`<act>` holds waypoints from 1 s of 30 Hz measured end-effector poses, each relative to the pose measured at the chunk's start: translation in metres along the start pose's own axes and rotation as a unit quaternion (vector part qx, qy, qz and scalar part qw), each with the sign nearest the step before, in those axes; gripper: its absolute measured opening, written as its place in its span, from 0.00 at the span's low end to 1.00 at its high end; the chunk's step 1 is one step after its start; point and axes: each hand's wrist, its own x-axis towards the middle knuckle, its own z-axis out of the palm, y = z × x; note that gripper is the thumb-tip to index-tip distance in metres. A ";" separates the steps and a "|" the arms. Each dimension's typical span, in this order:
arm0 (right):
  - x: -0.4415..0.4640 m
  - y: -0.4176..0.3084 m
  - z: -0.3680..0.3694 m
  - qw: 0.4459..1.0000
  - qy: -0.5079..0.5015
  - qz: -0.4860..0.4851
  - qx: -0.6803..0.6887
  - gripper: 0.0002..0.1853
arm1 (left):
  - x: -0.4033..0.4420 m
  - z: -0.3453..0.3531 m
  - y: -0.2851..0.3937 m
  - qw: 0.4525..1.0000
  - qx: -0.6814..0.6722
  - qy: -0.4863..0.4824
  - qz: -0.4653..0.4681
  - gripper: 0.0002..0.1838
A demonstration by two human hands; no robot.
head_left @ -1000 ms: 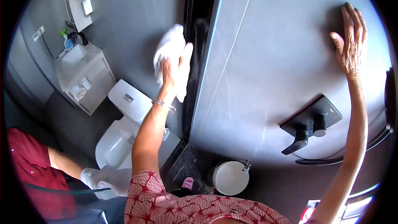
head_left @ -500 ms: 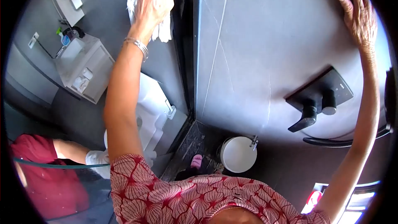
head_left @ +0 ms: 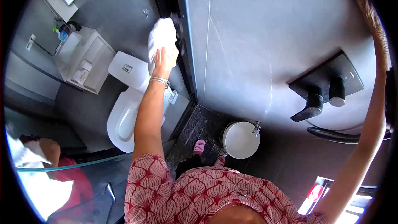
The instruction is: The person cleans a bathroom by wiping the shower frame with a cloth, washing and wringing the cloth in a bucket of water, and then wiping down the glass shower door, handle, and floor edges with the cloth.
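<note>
My left hand (head_left: 166,60) is closed on a bunched white cloth (head_left: 161,35), with the arm stretched forward and a silver bangle at the wrist. The cloth is against or very near the black vertical frame (head_left: 179,31) at the edge of the grey wall panel (head_left: 236,49). My right hand (head_left: 365,6) is raised high at the top right, along the far side of the panel. Its fingers are cut off by the dark image edge, so their pose is hidden. Below it, a black shower mixer (head_left: 327,85) with a lever is fixed to the panel.
A white toilet (head_left: 124,118) stands left of my arm, beyond it a vanity (head_left: 89,60). A white round bucket (head_left: 241,140) is on the dark floor near my pink slippers (head_left: 199,146). A glass edge (head_left: 83,164) crosses the lower left, with another person (head_left: 72,178) in dark red there.
My left hand has come down along the black frame with the white cloth. My right hand has slid further to the upper right edge. The other person has shifted left, a white cloth now showing.
</note>
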 end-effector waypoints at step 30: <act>-0.030 -0.006 -0.006 1.000 -0.027 0.009 0.002 0.30 | -0.008 -0.070 0.061 0.991 0.100 -0.044 0.081 0.15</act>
